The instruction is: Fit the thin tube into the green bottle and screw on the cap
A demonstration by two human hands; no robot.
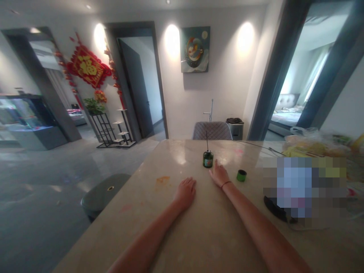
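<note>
A small dark green glass bottle [207, 160] with a pale label stands upright on the table [182, 235]. One thin dark stick [207, 141] rises from its neck, as in a reed diffuser. Just to the right of the bottle is my right hand [219, 175], its index finger stretched forward and nothing visible in it; whether it touches the glass I cannot tell. My left hand [186, 191] lies flat on the tabletop, nearer to me, with its fingers extended and holding nothing. A short green cap or ring [241, 175] with a dark opening sits right of my right hand.
Plastic bags and other items [315, 142] crowd the table's right side, partly blurred out, beside a black curved object [274, 208]. Thin dark sticks [273, 150] lie at the far right edge. A quilted chair [212, 131] stands behind the table, a green stool [105, 193] at left.
</note>
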